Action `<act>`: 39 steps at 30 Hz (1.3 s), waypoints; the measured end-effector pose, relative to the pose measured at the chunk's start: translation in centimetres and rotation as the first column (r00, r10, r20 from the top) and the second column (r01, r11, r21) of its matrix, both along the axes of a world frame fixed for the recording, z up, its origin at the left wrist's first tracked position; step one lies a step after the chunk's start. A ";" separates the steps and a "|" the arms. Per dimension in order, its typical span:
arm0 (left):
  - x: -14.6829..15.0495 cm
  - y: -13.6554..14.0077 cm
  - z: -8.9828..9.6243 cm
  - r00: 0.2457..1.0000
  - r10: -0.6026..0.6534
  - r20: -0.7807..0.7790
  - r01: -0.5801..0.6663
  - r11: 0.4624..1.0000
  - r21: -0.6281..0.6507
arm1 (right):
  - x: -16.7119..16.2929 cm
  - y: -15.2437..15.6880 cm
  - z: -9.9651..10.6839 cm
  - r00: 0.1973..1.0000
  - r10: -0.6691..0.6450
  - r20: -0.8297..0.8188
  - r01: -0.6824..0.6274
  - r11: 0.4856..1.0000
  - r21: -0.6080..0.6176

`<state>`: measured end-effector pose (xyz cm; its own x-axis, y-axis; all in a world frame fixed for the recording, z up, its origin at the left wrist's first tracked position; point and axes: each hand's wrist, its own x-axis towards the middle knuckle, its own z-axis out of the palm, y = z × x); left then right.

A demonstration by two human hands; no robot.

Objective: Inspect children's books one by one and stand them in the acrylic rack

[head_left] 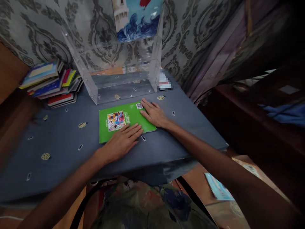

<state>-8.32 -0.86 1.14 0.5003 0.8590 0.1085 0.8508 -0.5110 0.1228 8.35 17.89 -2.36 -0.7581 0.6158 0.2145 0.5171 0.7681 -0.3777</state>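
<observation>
A green book [133,115] with a colourful picture and a barcode label lies closed and flat on the dark blue-grey tablecloth [64,127]. My left hand [122,140] rests on its lower edge, fingers stretched out and pointing right. Across the book's right end lies my right hand [153,114], its fingers extended toward the upper left near the barcode. Both palms face down, and neither hand grips anything. Parts of the lower and right edges of the book are hidden under the hands.
Behind the book stands a clear acrylic rack [94,92]. A pile of books [54,79] sits at the back left, and a blurred small item [165,81] is right of the rack. The table's front edge runs close to my body. A light-blue booklet [218,187] lies below on the right.
</observation>
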 end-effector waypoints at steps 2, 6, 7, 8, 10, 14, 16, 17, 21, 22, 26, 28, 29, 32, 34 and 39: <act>1.4 1.3 -0.3 1.000 0.004 0.005 -0.004 1.000 0.006 | 0.0 0.2 -0.1 1.000 0.002 -0.028 -0.003 1.000 -0.028; 3.7 3.5 -0.3 0.997 0.070 -0.013 -0.069 0.997 0.046 | 0.3 0.8 0.0 0.994 0.010 -0.112 -0.025 0.991 -0.135; 4.1 3.9 -0.2 0.994 0.105 -0.019 -0.103 0.993 0.062 | 0.5 1.0 0.1 0.990 0.012 -0.139 -0.036 0.985 -0.166; 4.5 4.3 -0.1 0.990 0.141 -0.027 -0.139 0.987 0.080 | 0.6 1.2 0.2 0.985 0.016 -0.171 -0.050 0.979 -0.196; 5.1 4.7 0.0 0.979 0.199 -0.042 -0.194 0.974 0.114 | 0.9 1.5 0.5 0.970 0.028 -0.242 -0.091 0.963 -0.253; 5.5 4.8 -0.5 0.979 0.196 -0.051 -0.185 0.968 0.171 | 1.6 1.9 1.1 0.924 0.001 -0.382 -0.158 0.911 -0.380; 5.3 4.7 -0.7 0.983 0.179 -0.051 -0.166 0.966 0.198 | 1.8 2.0 1.2 0.898 -0.033 -0.438 -0.190 0.870 -0.455; 5.3 4.7 -0.7 0.983 0.176 -0.050 -0.162 0.964 0.209 | 1.9 2.0 1.2 0.885 -0.051 -0.463 -0.209 0.845 -0.492; 5.2 4.9 0.4 0.978 0.206 -0.027 -0.196 0.958 0.210 | 2.2 1.6 0.9 0.823 -0.143 -0.549 -0.259 0.766 -0.588; 5.2 5.0 0.8 0.976 0.218 -0.015 -0.211 0.957 0.197 | 2.4 1.4 0.9 0.813 -0.159 -0.560 -0.263 0.759 -0.596; 5.3 5.4 2.4 0.967 0.253 0.020 -0.253 0.957 0.143 | 3.7 -0.1 1.1 0.788 -0.175 -0.590 -0.299 0.730 -0.615; 5.1 5.6 2.9 0.963 0.267 0.029 -0.268 0.953 0.139 | 4.5 -0.9 1.4 0.780 -0.175 -0.601 -0.307 0.729 -0.611; 5.0 5.7 3.1 0.961 0.273 0.034 -0.275 0.951 0.140 | 4.8 -1.2 1.6 0.781 -0.175 -0.599 -0.301 0.735 -0.608; 4.7 6.0 3.1 0.955 0.295 0.046 -0.298 0.945 0.133 | 5.3 -1.8 2.0 0.804 -0.173 -0.569 -0.264 0.754 -0.602; 4.8 5.7 2.7 0.953 0.297 0.056 -0.302 0.944 0.135 | 5.3 -1.9 2.1 0.813 -0.166 -0.559 -0.243 0.775 -0.584; 5.6 4.1 0.6 0.964 0.258 0.063 -0.265 0.944 0.197 | 5.2 -2.2 2.2 0.841 -0.058 -0.537 -0.196 0.894 -0.403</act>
<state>-2.74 3.23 1.71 0.2537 0.9172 0.3072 0.9547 -0.2885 0.0732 13.60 15.64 -0.16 -0.6504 0.6897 0.3184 0.0944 0.4892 -0.8670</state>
